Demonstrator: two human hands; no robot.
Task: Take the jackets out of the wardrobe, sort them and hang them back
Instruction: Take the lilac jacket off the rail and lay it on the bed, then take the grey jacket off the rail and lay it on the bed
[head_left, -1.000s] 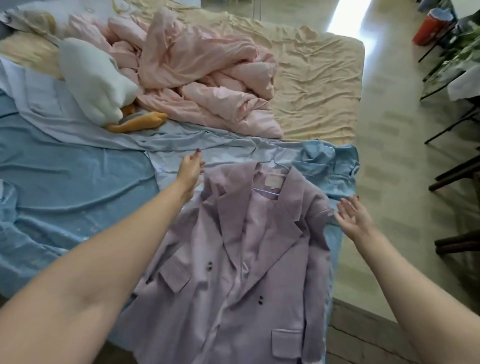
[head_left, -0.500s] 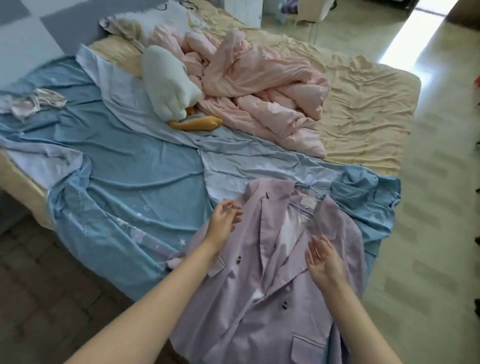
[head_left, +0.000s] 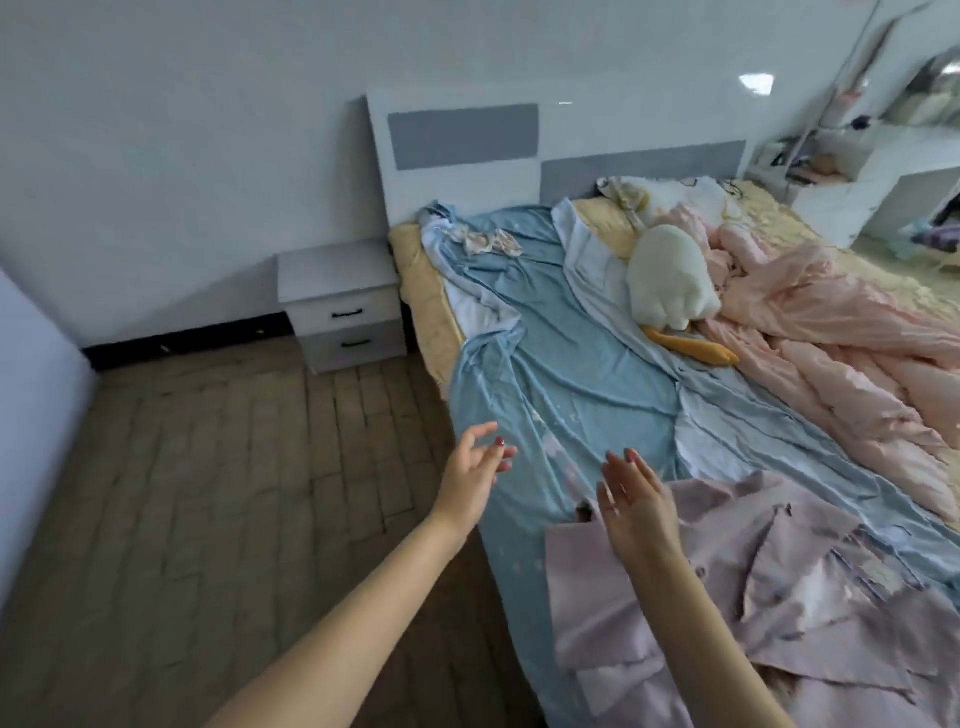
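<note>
Lilac double-breasted blazer jacket spread flat on the rumpled blue bedsheet at the bed's near corner, left hand raised beside the bed, fingers apart, empty, right hand over the jacket's edge, fingers straight, holding nothing, white plush duck against the pink crumpled duvet beyond

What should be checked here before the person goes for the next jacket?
1. Lilac blazer laid on the bed: ok, it lies front up on the blue sheet.
2. Left hand free: ok, open, holds nothing.
3. Right hand free: ok, fingers straight, above the blazer's edge, gripping nothing.
4. Hanger in the blazer: cannot tell, the collar area is blurred.
5. Room on the bed for more jackets: ok, bare blue sheet beside the blazer; the pink duvet and plush duck lie farther off.
6. Wardrobe in sight: not ok, it is out of view.
</note>
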